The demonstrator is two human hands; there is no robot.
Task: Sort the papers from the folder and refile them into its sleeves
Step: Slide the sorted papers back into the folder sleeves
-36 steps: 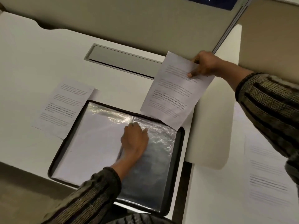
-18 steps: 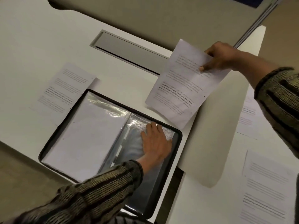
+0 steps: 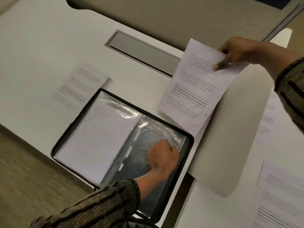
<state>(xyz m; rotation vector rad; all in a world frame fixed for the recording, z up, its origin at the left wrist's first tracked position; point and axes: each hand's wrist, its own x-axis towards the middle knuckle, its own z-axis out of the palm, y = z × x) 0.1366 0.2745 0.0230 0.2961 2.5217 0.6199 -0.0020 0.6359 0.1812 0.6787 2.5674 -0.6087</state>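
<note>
- Paper is light and floppy: your right hand (image 3: pixel 236 51) pinches the printed sheet (image 3: pixel 195 89) by its top corner, above the folder's (image 3: pixel 191 142) far-right corner.
- Your left hand (image 3: pixel 162 156) curls on the slick clear sleeve (image 3: pixel 158 129); grip unclear.
- Take the sheet by its top edge.

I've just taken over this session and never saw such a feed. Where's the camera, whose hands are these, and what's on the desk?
There is no machine: a person works with bare hands, and the single picture comes from a camera on their head, looking down. On the white desk lies an open black folder. Its left sleeve holds a white sheet; the left hand rests on the clear right sleeve, fingers curled, seemingly pinching the plastic. The right hand pinches a printed sheet held up by the folder's far right corner. One loose page lies left of the folder, and more pages lie on the surface to the right.
</note>
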